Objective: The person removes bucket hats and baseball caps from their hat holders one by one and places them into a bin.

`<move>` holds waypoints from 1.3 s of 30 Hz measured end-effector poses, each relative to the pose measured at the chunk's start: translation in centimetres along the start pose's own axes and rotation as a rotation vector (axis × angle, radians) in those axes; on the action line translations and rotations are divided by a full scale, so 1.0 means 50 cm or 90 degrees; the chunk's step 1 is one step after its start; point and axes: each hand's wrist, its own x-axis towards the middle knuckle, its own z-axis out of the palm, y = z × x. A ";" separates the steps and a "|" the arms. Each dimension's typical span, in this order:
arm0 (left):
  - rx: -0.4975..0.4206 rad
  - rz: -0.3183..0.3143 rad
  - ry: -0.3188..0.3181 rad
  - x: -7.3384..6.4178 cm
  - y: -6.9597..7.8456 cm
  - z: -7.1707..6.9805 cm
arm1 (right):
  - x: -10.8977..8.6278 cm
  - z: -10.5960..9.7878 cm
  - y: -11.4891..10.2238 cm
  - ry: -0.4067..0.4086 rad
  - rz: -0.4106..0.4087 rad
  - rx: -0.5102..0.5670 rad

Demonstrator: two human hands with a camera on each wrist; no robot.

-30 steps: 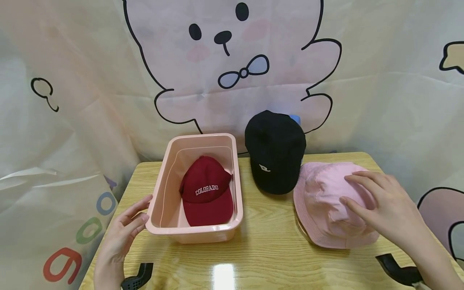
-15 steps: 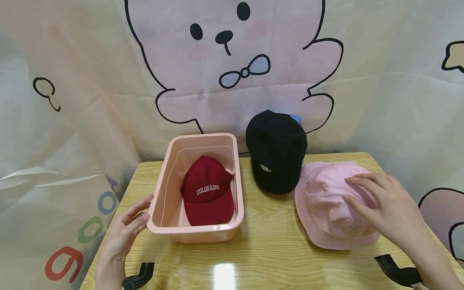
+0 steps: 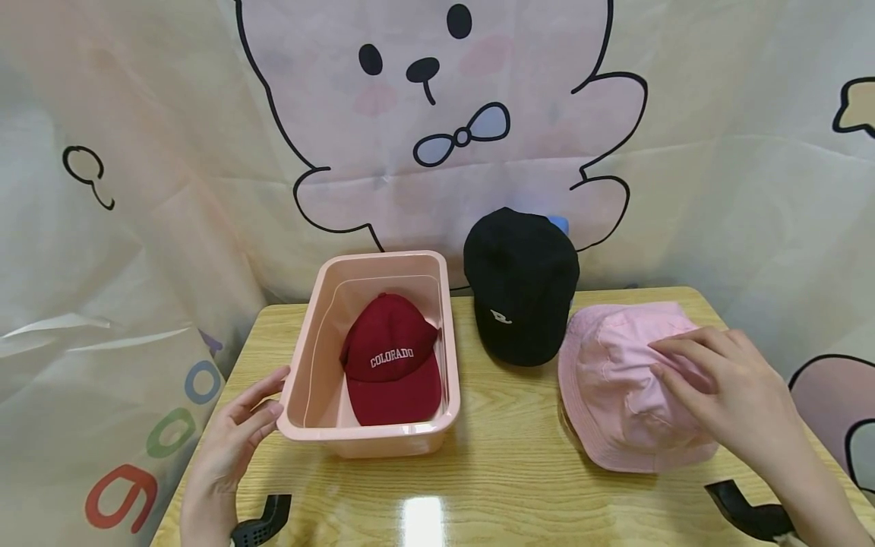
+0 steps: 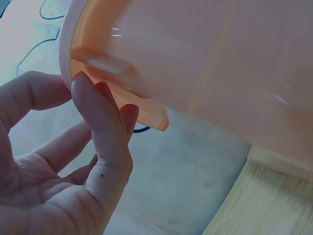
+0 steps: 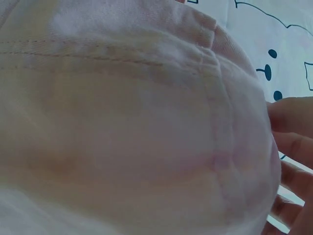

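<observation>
My left hand pinches the left rim of a pink plastic bin. In the left wrist view its thumb lies under the rim, with the index finger on the outer side. Inside the bin rests a maroon baseball cap lettered COLORADO, brim towards me. Over on the right, my right hand pinches the crown of a pink bucket hat, where the cloth creases between thumb and fingers. In the right wrist view the hat fills most of the picture, fingers at its right edge.
A black baseball cap stands at the table's back edge, between the bin and the bucket hat, with a small blue thing behind it. The wooden table meets a printed cloth backdrop.
My right thumb and fingers have drawn closer together, bunching the bucket hat's crown. The hat has shifted slightly right. My left hand and the bin stay put.
</observation>
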 end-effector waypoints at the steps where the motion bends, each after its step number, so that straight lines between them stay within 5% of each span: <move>1: 0.000 0.000 0.000 0.000 0.000 0.000 | 0.000 0.000 -0.001 0.003 -0.001 0.000; 14: 0.002 -0.004 0.004 0.001 0.001 0.000 | -0.001 0.009 0.000 0.053 -0.051 0.000; 22: -0.004 0.003 -0.004 0.002 0.002 0.000 | 0.011 0.010 0.004 0.070 -0.078 0.060; 39: 0.004 -0.007 0.008 0.001 0.001 0.001 | 0.023 0.000 0.009 0.085 -0.089 0.078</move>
